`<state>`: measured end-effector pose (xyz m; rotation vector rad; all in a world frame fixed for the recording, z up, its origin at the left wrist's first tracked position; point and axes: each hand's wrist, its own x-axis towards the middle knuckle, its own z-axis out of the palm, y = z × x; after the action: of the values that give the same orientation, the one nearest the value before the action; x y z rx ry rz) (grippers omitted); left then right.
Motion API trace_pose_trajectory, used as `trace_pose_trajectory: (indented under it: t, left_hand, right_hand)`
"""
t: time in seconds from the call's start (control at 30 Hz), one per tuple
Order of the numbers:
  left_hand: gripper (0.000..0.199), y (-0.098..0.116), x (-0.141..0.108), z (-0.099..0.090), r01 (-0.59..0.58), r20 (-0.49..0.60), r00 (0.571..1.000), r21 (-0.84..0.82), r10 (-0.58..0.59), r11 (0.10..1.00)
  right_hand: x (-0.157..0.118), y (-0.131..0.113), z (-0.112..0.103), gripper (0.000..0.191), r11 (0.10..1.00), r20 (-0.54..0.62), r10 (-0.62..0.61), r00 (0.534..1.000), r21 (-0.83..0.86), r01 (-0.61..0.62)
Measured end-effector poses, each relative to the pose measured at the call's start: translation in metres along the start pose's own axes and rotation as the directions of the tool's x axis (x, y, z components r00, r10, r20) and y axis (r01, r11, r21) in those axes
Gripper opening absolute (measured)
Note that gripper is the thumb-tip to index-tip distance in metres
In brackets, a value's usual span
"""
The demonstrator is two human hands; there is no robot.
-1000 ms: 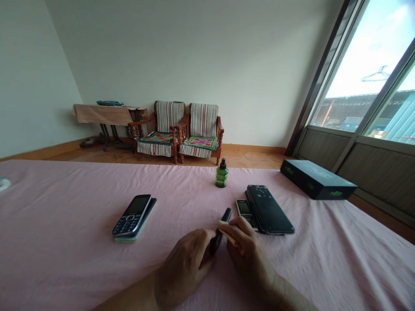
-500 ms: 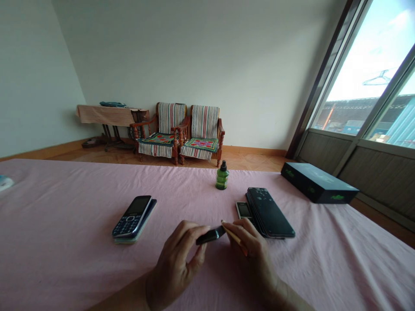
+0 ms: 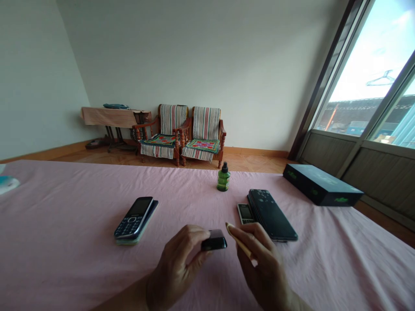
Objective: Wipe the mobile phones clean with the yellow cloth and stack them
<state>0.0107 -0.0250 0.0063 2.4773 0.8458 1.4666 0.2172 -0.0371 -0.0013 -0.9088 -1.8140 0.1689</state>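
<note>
While held above the pink cloth (image 3: 84, 203), pinched at one end between the thumb and fingers (image 3: 196, 236) of the left hand (image 3: 170, 270), just one small black device (image 3: 214, 240), with its free end toward the right hand (image 3: 264, 268). Clasped between the right fingers, one thin yellowish cloth (image 3: 242, 248), its tip near the small black device, with a visible gap between.

To the left of both hands, at least two phones stacked: one dark keypad phone (image 3: 133, 218) on top, slightly askew over a lower phone (image 3: 149, 221). To the right, one large dark phone (image 3: 272, 214) on top of a stack, number beneath impossible to tell. Just beside that stack, one small keypad phone (image 3: 245, 213), partly hidden by the right hand.

Farther off, one green bottle (image 3: 223, 179) with a black top, standing upright; fill level unclear. Near the cloth's far right edge, one black box (image 3: 320, 185) with green marks, contents hidden from view. At the left edge, one white and teal item (image 3: 8, 185), cut off by the frame. Beyond, two wooden chairs (image 3: 177, 147) with striped covers.
</note>
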Motion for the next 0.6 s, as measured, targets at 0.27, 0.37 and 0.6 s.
trace_pose_trajectory:
  t: [0.27,0.37,0.6]
  left_hand:
    - [0.014,0.000,0.003,0.001,0.062,-0.029,0.998,-0.062,-0.064,0.996]
    - [0.015,0.000,0.003,0.002,0.040,-0.019,0.999,-0.061,-0.042,0.997]
    - [0.012,-0.005,0.000,0.004,-0.016,0.000,1.000,-0.049,0.016,0.999]
  right_hand:
    - [-0.004,-0.018,-0.006,0.060,0.934,0.051,-0.301,0.952,-0.186,0.306]
    - [-0.002,-0.021,-0.001,0.059,0.902,0.076,-0.343,0.936,-0.250,0.351]
    - [0.007,-0.032,0.008,0.031,0.819,0.164,-0.462,0.872,-0.299,0.490]
